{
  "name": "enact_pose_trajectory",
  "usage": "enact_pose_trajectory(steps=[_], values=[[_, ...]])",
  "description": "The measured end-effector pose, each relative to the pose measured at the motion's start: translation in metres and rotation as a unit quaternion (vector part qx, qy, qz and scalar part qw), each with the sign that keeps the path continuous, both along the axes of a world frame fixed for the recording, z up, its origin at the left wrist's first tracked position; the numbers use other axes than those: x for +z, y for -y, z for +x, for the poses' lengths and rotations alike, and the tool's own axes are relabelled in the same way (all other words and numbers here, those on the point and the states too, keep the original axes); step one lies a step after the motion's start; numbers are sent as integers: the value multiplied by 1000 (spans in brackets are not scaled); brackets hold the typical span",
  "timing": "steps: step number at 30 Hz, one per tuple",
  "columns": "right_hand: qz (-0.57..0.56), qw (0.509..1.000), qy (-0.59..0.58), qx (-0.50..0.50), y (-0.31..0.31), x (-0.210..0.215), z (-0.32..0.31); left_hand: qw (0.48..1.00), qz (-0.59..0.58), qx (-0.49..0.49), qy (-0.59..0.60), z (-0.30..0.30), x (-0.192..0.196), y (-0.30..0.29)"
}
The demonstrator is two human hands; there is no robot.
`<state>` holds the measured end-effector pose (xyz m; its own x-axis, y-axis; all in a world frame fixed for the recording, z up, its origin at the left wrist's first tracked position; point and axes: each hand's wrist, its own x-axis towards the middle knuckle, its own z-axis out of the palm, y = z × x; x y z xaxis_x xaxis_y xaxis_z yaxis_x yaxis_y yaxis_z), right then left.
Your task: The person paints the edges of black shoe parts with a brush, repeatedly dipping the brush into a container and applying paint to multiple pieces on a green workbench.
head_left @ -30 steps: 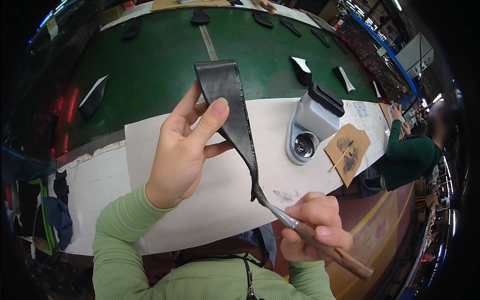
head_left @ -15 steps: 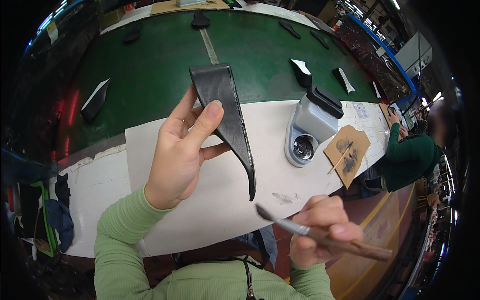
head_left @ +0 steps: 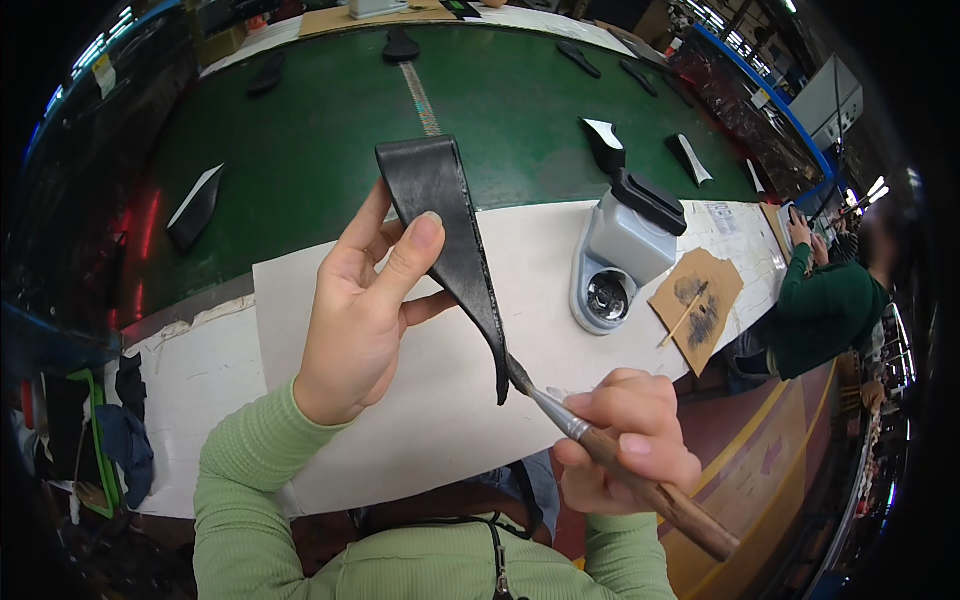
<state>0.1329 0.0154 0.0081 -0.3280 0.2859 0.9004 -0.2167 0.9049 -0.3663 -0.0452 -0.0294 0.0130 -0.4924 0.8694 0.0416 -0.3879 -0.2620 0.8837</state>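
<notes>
My left hand [head_left: 360,300] is closed on a black wedge-shaped shoe sole [head_left: 440,215], thumb on its face and fingers behind. The sole's thick heel end points up and its thin tip hangs down toward me. My right hand [head_left: 630,440] grips a paintbrush [head_left: 600,445] with a wooden handle and metal collar. Its dark bristles touch the sole's right edge just above the thin tip. To the right stands a pale bottle-like dispenser [head_left: 630,235] with a black cap and a small cup [head_left: 607,295] holding dark liquid.
White paper [head_left: 330,380] covers the table before me. A stained cardboard piece [head_left: 697,305] with a second brush [head_left: 685,312] lies right. Beyond is a green conveyor belt [head_left: 330,130] bearing several soles, including one at left [head_left: 195,208]. A co-worker in dark green [head_left: 825,315] works at far right.
My right hand has moved slightly left, bringing the brush from beside the sole's tip into contact with its edge. The sole has stayed almost in place in my left hand.
</notes>
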Motion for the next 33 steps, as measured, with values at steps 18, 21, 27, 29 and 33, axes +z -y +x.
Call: enact_pose_trajectory(steps=[18,21,27,29,33], values=[[39,995,49,71,4,-1,7,1000,0,-2,15,-2,0,1],[40,995,48,76,6,-2,7,1000,2,-2,18,-2,1,1],[-94,976,136,143,-2,-3,20,1000,3,0,21,-6,2,-1],[-184,960,103,185,-12,-14,24,1000,4,-2,23,-8,0,-2],[-477,855,-26,199,-23,-52,31,999,-11,-22,48,-17,-15,-13]])
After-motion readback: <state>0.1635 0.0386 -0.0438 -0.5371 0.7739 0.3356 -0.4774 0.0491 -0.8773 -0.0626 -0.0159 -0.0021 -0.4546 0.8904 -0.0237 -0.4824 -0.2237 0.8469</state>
